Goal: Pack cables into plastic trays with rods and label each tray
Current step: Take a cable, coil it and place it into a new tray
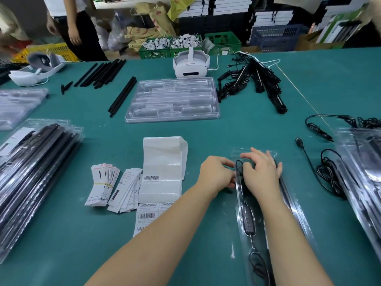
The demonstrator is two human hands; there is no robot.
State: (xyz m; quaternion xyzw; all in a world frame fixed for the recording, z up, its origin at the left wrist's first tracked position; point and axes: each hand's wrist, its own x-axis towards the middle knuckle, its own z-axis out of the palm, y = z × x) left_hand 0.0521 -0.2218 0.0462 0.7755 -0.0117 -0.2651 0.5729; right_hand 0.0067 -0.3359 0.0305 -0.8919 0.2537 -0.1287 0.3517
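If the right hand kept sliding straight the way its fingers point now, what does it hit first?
The right hand points up and left along the narrow clear tray. It would probably cross that tray's far end first. Beyond that there is bare green mat, then likely the big stack of empty trays. Depth is uncertain.

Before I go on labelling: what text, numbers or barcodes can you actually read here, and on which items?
Barcode labels: bars visible, print under them too small to read.
Banded leaflets: red heading and slanted wording, blurred.
Loose leaflets: illegible.
Nothing reads clearly.

A long clear plastic tray (296, 215) lies lengthwise on the table, black cable (248, 221) inside.
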